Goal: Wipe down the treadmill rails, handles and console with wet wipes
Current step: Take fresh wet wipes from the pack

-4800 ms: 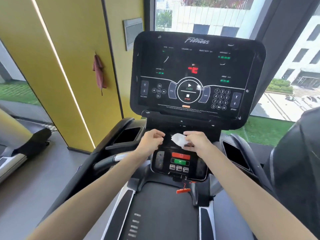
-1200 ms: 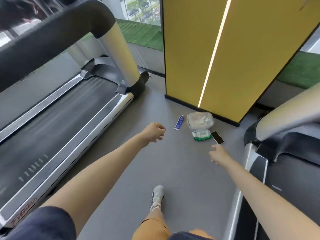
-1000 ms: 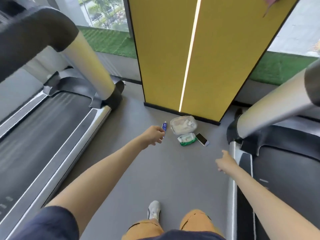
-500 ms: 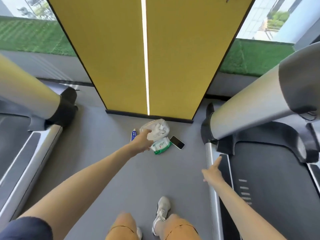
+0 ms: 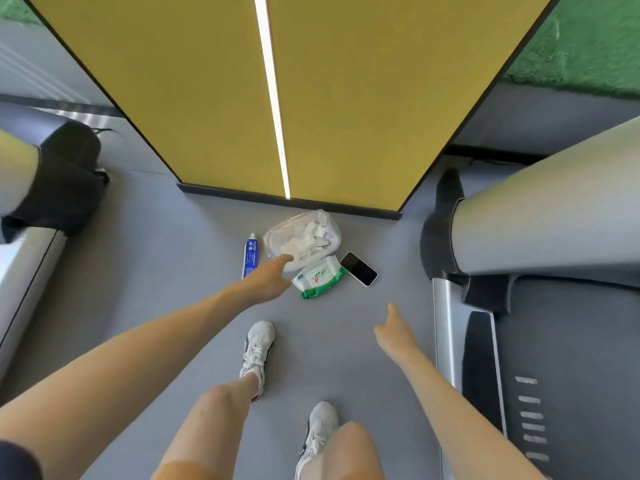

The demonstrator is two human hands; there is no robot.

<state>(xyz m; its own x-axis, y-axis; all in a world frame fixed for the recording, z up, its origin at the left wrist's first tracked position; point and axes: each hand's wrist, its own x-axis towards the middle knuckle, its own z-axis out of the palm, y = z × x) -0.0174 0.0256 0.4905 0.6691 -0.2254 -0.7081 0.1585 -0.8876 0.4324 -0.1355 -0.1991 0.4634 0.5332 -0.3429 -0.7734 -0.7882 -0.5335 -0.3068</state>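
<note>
1. My left hand (image 5: 268, 280) is hiding part of the clear bag (image 5: 304, 237); its fingers are lying apart, gripping nothing.
2. The wet wipes pack (image 5: 318, 277) is lying just right of it.
3. My right hand (image 5: 393, 332) is hanging open and empty, with the treadmill rail (image 5: 446, 341) near on its right.

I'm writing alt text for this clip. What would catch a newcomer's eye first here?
The tall yellow pillar with its bright light strip fills the top centre. At its foot on the grey floor sits a small cluster: a clear bag of crumpled wipes, a green wet wipes pack, a blue tube and a phone. The left hand reaches toward the bag.
</note>
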